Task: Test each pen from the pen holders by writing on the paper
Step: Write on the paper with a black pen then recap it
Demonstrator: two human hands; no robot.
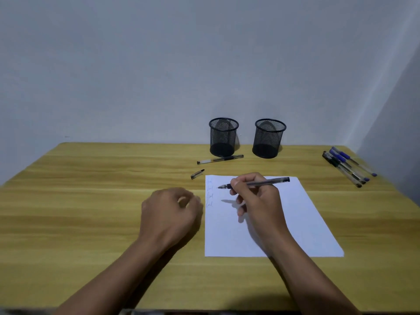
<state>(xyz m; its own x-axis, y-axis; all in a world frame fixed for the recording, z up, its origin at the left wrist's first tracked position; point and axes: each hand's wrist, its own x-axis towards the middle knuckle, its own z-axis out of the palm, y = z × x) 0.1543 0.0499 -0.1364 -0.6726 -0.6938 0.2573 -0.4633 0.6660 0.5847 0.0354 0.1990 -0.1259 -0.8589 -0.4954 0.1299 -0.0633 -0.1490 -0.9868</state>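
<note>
A white sheet of paper (pixel 295 219) lies on the wooden table (pixel 91 201), with several short written lines down its left edge. My right hand (pixel 259 198) grips an uncapped black pen (pixel 261 183), whose tip hovers above the paper near the writing. Just left of the paper, my left hand (pixel 170 212) is loosely curled with nothing visible in it. A pen cap (pixel 197 174) lies beyond the paper's top left corner. Two black mesh pen holders (pixel 223 137) (pixel 269 138) stand at the back and look empty. A capped pen (pixel 220 159) lies before the left holder.
Several pens (pixel 347 165), some blue and some black, lie together at the table's far right edge. A plain wall rises behind the table, and another closes in on the right.
</note>
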